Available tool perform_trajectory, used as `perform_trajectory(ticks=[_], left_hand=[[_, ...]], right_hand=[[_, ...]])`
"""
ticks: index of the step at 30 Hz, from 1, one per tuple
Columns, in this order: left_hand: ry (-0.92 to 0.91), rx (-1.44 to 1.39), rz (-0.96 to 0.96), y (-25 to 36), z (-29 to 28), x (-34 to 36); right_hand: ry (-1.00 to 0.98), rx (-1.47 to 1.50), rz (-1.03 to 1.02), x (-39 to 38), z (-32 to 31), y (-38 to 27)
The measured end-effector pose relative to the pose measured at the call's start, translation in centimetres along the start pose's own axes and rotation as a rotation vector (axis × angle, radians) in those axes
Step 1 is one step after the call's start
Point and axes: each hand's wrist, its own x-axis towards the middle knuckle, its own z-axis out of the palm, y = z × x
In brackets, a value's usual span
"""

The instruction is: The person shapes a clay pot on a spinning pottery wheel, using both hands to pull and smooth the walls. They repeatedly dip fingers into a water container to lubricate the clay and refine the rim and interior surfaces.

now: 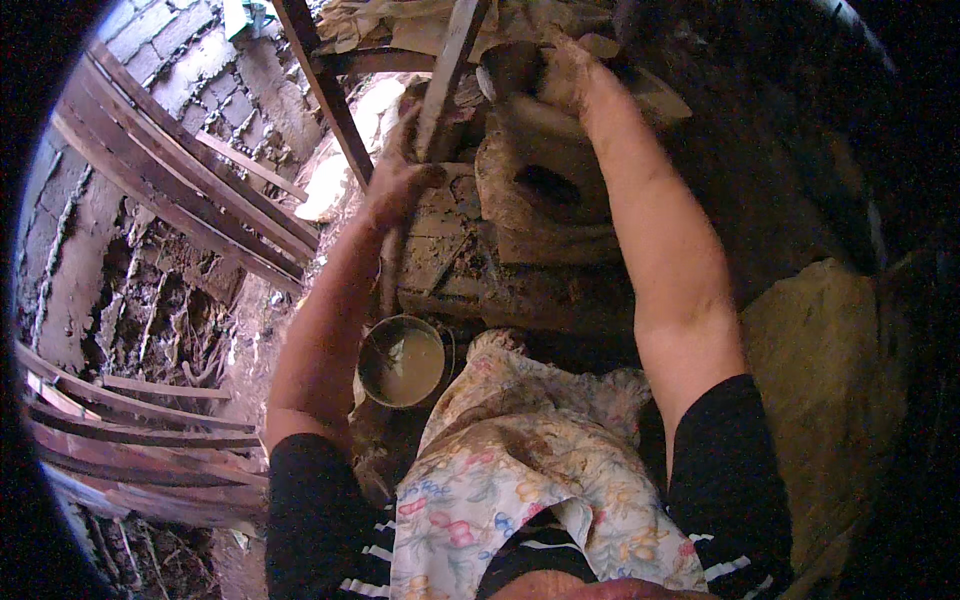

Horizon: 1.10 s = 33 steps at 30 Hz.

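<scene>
Against an upright wooden post (448,75) at upper centre, my left hand (405,175) has its thumb apart from its blurred fingers; its grip is unclear. My right hand (570,80) reaches far forward to a dark, round vessel (510,70) at the top, its fingers indistinct in shadow. Beneath that vessel sits a mud-coloured block (530,225) with a dark oval hollow. A bucket of murky liquid (405,360) stands below my left hand, beside my mud-stained floral apron (530,440).
A rough block wall (210,80) and long wooden planks (180,180) are on the left, with more boards (150,430) lower down. Crumpled sheeting (370,30) lies at the top behind the wooden frame (320,90). A yellowish sack-like surface (820,390) fills the shaded lower right.
</scene>
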Motion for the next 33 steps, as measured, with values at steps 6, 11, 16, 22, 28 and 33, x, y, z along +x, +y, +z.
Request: perform_trajectory(ticks=[6,11,16,22,28,33], left_hand=[[-0.14,0.752,0.184,4.2,-6.2,5.9],[-0.191,0.89,0.375,5.1,-6.3,8.7],[-0.107,1.002,0.429,5.3,-5.8,10.0],[-0.342,0.958,0.787,6.7,-5.5,9.9],[-0.366,0.999,0.353,6.7,-5.3,9.9],[-0.355,0.873,0.524,5.6,-5.1,9.6]], right_hand=[[0.008,0.233,0.16,-0.4,1.5,-1.0],[-0.039,0.098,0.047,0.1,1.6,-0.6],[-0.051,0.032,-0.005,0.0,1.5,-0.6],[-0.061,-0.037,-0.07,0.0,1.2,-0.4],[-0.052,-0.123,-0.124,0.3,0.9,-0.2],[-0.041,-0.188,-0.159,0.6,0.7,-0.2]])
